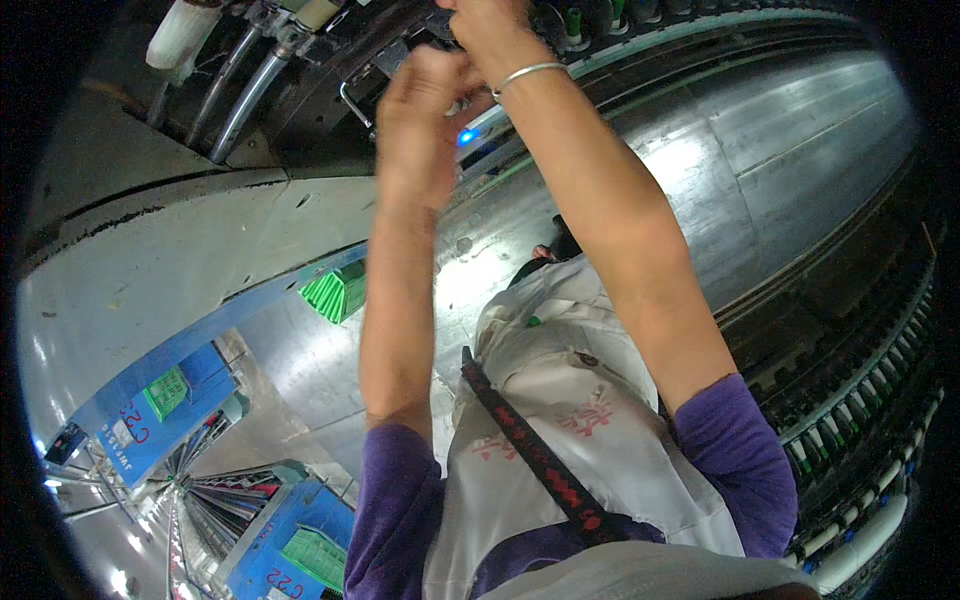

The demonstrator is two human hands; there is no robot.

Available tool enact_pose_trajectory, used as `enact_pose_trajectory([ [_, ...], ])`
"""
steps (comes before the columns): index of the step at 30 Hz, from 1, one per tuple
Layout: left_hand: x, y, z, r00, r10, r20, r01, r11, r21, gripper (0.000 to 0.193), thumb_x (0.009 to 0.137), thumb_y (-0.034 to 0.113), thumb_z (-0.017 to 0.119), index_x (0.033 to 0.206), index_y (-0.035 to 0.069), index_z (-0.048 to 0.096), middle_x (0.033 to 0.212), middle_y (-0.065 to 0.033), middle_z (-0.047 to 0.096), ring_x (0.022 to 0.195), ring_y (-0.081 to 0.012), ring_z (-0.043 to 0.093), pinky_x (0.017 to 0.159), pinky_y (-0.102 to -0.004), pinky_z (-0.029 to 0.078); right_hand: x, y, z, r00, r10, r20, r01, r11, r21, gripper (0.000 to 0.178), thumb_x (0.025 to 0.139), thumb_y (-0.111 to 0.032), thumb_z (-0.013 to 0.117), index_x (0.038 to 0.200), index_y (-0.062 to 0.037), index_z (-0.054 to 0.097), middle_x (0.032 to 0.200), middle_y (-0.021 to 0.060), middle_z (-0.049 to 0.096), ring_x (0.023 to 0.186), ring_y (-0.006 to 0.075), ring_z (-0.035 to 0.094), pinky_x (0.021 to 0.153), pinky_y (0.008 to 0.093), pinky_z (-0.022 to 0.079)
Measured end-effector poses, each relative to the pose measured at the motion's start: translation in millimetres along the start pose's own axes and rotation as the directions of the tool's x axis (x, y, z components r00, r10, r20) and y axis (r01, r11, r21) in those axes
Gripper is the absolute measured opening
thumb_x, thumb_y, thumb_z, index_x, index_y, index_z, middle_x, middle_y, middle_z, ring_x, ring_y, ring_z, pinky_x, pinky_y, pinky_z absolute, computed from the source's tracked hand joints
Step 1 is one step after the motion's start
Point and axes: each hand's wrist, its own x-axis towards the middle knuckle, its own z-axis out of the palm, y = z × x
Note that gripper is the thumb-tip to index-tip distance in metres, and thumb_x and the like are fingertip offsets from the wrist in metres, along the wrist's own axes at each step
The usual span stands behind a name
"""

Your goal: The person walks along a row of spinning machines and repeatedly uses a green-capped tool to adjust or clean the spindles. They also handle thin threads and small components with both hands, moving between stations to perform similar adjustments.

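Both my arms reach up to the spinning machine (330,60) at the top of the head view. My left hand (425,85) is smeared by motion, its fingers bent toward my right wrist. Just above and to the right of it is my right hand (488,28), partly cut off by the upper edge. A silver bangle (530,72) circles my right wrist. Whether either hand holds anything cannot be made out. Beside my left hand is a bent metal handle (352,108); a small blue light (468,136) glows below my hands.
Bobbins with green bases (573,28) line the machine beyond my right hand. Another bobbin row (850,425) curves along the right. A metal-plated floor (800,140) runs between them. Blue machine ends (165,410) stand at lower left. My white apron (560,400) hangs below.
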Motion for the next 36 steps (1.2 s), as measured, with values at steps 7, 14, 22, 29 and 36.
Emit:
enact_pose_trajectory([
  [7,71,40,-56,0.985,-0.065,0.159,0.106,0.960,-0.261,0.042,0.098,0.028,0.042,0.124,-0.004,0.053,0.116,-0.0169,0.063,0.108,-0.0296,0.058,0.097,-0.0410,0.043,18,27,1,0.793,0.411,0.449,-0.537,0.820,0.197,0.015,0.085,-0.004,0.050,0.070,-0.0042,0.054,0.054,0.0009,0.046,0.039,0.0105,0.037,0.036,0.0233,0.027],
  [14,122,33,-44,0.999,-0.019,-0.037,0.006,0.947,-0.323,0.015,0.095,0.013,0.052,0.101,0.001,0.059,0.101,-0.0123,0.065,0.093,-0.0272,0.063,0.088,-0.0420,0.051,7,-32,-62,0.794,0.326,0.513,-0.188,0.935,-0.302,0.012,0.084,-0.008,0.062,0.073,-0.0040,0.061,0.050,0.0000,0.047,0.035,0.0075,0.036,0.034,0.0216,0.026],
  [22,-52,-78,-56,0.891,0.240,0.385,-0.453,0.493,0.743,0.013,0.078,-0.001,0.062,0.088,0.004,0.070,0.087,-0.0111,0.070,0.081,-0.0253,0.067,0.080,-0.0368,0.052,-37,-24,-63,0.938,0.104,0.331,0.011,0.945,-0.326,0.009,0.089,-0.009,0.061,0.083,-0.0034,0.063,0.054,0.0017,0.054,0.039,0.0073,0.045,0.036,0.0207,0.034],
  [29,-198,-145,-143,0.628,-0.568,0.532,-0.597,0.087,0.797,0.022,0.078,0.018,0.066,0.099,0.020,0.071,0.132,0.0006,0.055,0.132,-0.0271,0.038,0.115,-0.0537,0.014,-46,37,21,0.954,0.144,0.262,-0.107,0.983,-0.151,0.010,0.090,-0.008,0.054,0.082,-0.0020,0.056,0.060,0.0069,0.058,0.042,0.0137,0.051,0.038,0.0246,0.040],
  [36,-169,-168,-126,0.460,-0.888,-0.030,-0.352,-0.213,0.911,0.040,0.080,0.030,0.064,0.117,0.018,0.066,0.134,-0.0008,0.055,0.134,-0.0301,0.037,0.112,-0.0592,0.016,-25,71,51,0.832,0.541,0.121,-0.544,0.755,0.367,0.014,0.087,-0.008,0.052,0.074,-0.0041,0.055,0.062,0.0086,0.058,0.045,0.0161,0.053,0.038,0.0227,0.037],
])
